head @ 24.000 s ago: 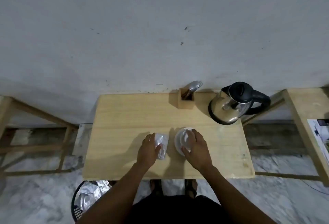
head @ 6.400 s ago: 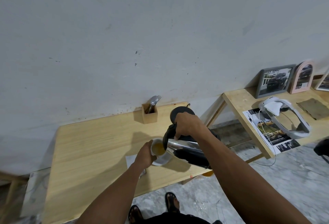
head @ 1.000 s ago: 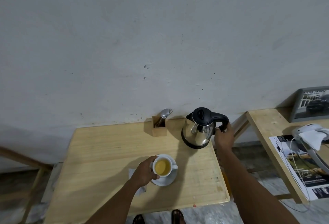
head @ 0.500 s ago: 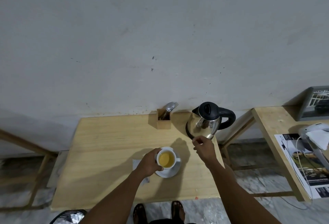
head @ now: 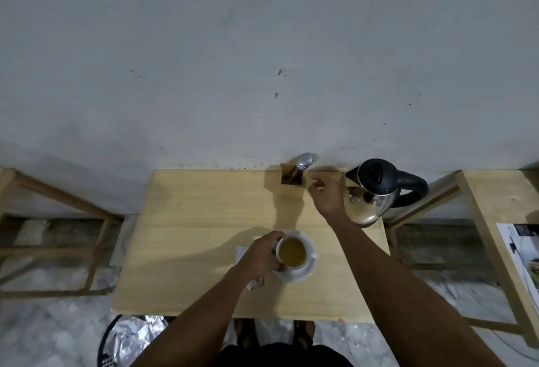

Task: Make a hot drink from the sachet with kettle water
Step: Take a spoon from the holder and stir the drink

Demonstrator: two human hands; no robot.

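A white cup (head: 292,252) of yellow-brown drink stands on a white saucer (head: 306,274) near the front of the wooden table (head: 189,220). My left hand (head: 259,255) grips the cup's left side. The torn white sachet (head: 254,282) lies mostly hidden under that hand. My right hand (head: 326,194) hovers just right of the wooden cutlery holder (head: 291,186), fingers apart and empty. A spoon (head: 303,161) and a fork stick up from the holder. The steel kettle (head: 376,188) with its black lid stands at the back right corner.
A grey wall runs right behind the table. A second wooden table (head: 495,220) with a printed sheet (head: 522,253) is on the right, a wooden frame (head: 58,215) on the left. A black bin (head: 128,340) with crumpled foil sits on the floor at the front left.
My right hand has left the kettle and moved back and left, up to the cutlery holder. My left hand keeps hold of the cup. The view has tilted down.
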